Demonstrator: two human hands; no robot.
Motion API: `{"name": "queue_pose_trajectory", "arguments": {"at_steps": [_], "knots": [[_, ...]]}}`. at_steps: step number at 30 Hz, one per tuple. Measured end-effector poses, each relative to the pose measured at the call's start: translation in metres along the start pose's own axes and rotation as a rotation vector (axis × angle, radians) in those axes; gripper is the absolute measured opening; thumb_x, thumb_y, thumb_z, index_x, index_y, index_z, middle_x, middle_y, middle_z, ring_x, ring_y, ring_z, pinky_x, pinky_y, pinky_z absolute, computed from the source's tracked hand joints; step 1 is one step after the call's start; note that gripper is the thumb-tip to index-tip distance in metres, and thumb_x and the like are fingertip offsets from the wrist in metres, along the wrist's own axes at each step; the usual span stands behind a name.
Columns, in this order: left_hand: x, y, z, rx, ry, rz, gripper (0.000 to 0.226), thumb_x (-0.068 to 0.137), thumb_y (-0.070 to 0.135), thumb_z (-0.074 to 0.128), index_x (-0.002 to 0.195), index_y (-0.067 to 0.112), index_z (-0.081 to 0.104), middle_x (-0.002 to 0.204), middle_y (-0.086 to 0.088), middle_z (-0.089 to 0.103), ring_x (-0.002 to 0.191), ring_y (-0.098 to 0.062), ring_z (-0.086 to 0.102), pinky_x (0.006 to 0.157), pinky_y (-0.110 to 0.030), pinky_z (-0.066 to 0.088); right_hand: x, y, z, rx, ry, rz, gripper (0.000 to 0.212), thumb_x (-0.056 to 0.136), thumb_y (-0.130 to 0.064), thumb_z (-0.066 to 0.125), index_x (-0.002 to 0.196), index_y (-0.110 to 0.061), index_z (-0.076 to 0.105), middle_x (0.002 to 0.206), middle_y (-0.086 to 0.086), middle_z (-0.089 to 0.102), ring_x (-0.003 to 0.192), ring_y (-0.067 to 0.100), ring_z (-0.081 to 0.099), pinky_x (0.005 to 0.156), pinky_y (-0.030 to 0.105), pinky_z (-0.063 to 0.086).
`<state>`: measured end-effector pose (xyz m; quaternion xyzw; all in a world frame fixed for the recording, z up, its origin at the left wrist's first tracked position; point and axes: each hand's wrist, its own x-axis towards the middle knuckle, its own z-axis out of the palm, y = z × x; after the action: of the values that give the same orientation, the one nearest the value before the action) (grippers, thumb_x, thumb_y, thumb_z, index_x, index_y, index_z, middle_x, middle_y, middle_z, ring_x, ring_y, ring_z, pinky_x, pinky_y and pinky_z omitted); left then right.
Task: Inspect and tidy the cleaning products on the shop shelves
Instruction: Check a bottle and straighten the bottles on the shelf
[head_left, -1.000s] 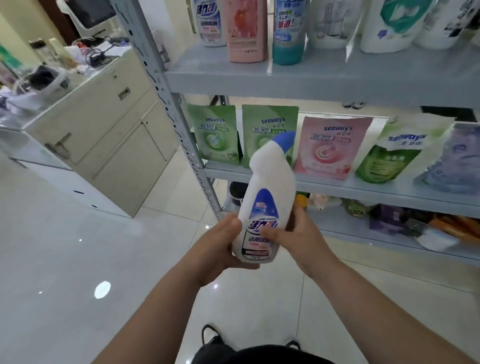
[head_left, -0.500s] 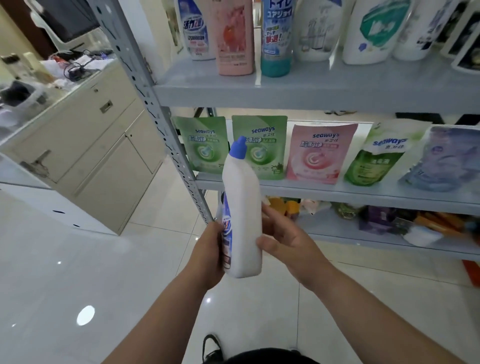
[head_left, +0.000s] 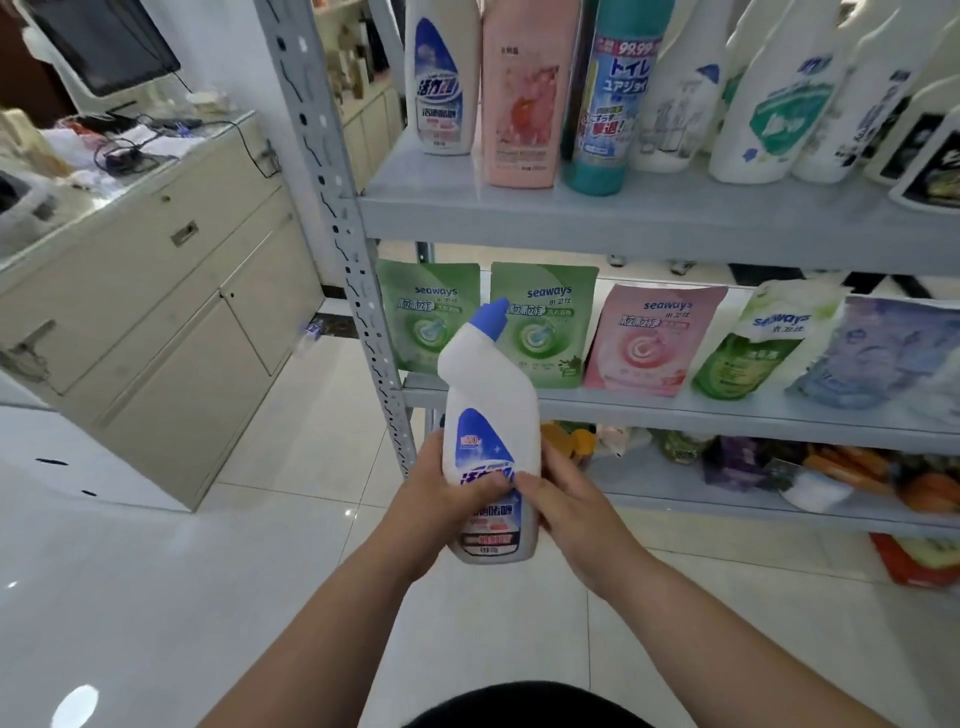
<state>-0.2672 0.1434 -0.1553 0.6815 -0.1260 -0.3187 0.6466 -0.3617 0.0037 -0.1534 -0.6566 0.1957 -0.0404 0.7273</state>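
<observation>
Both hands, left (head_left: 441, 499) and right (head_left: 569, 512), gripped the bottle (head_left: 488, 400) at frame centre; the label should be kept facing up for checking.

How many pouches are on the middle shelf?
5, left to right: green pouch, second green pouch, pink pouch, leaning green-white pouch, bluish pouch at the frame edge; more may be hidden.
</observation>
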Motion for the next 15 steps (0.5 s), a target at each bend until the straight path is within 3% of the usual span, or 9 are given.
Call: {"name": "queue_pose_trajectory", "arguments": {"at_steps": [4,7,10,12,15], "knots": [[0.003,0.005,-0.023,0.229,-0.012,0.074,0.059,0.070,0.023,0.092,0.116,0.031,0.057,0.100,0.009,0.075,0.091,-0.014,0.073,0.075,-0.027,0.059,0.005,-0.021,0.008,-0.134,0.069,-0.010,0.022,0.102,-0.026,0.058,0.118,-0.038,0.067,0.110,-0.016,0.074,0.109,0.012,0.069,0.095,0.037,0.058],[0.001,0.005,-0.035,0.500,0.025,0.123,0.059,0.071,0.027,0.088,0.112,0.040,0.048,0.096,0.018,0.066,0.088,-0.010,0.066,0.065,-0.021,0.054,0.011,-0.048,0.007,-0.186,0.245,-0.087,0.012,0.099,-0.039,0.056,0.102,-0.034,0.067,0.093,-0.008,0.071,0.088,0.017,0.066,0.076,0.035,0.051],[-0.003,-0.002,-0.050,0.591,0.043,0.152,0.059,0.068,0.032,0.087,0.108,0.045,0.045,0.098,0.019,0.062,0.086,-0.011,0.064,0.065,-0.036,0.061,0.020,-0.079,0.013,-0.193,0.247,-0.155,0.029,0.082,-0.063,0.051,0.083,-0.036,0.062,0.063,0.000,0.059,0.056,0.017,0.052,0.055,0.030,0.042],[-0.005,-0.004,-0.060,0.665,0.049,0.204,0.060,0.070,0.034,0.086,0.110,0.045,0.044,0.101,0.019,0.060,0.087,-0.010,0.062,0.067,-0.030,0.056,0.027,-0.093,0.025,-0.334,0.218,-0.189,0.038,0.091,-0.061,0.050,0.089,-0.024,0.061,0.053,-0.007,0.052,0.048,0.012,0.046,0.046,0.024,0.040],[-0.010,0.003,-0.076,0.700,0.046,0.251,0.062,0.071,0.034,0.086,0.113,0.045,0.042,0.103,0.020,0.059,0.087,-0.001,0.059,0.063,-0.022,0.049,0.032,-0.104,0.044,-0.610,0.199,-0.270,0.042,0.102,-0.049,0.050,0.073,-0.019,0.053,0.050,-0.012,0.046,0.045,0.007,0.043,0.049,0.024,0.039]]}}
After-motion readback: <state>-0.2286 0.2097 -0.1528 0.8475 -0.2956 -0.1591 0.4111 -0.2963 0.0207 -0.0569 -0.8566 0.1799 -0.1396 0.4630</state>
